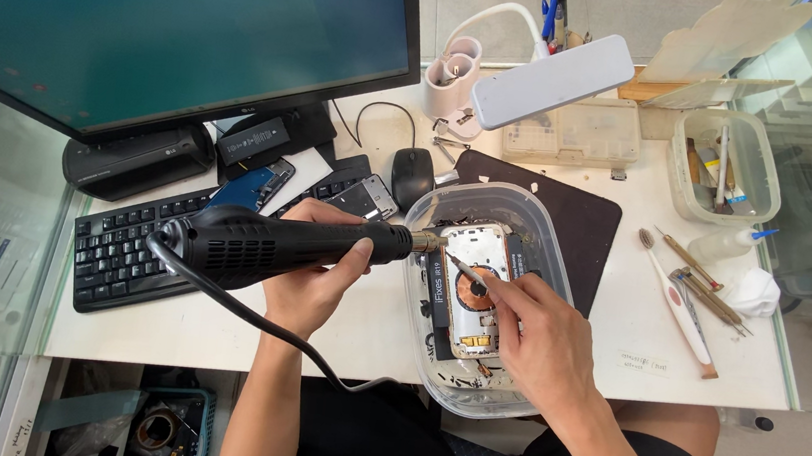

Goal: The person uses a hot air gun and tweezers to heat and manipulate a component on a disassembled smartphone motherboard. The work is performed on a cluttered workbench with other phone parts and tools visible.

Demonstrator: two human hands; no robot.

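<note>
The monitor (176,23) is cut off by the top and left edges. The hot-air gun (284,240) covers most of the left hand's (316,269) fingers, and its cord (293,342) drops out of sight below the counter (616,331) edge. The opened phone's (475,291) lower end is hidden behind the right hand (540,338) (small parts inside are too fine to tell). The tool tip (458,264) is too thin to identify.
</note>
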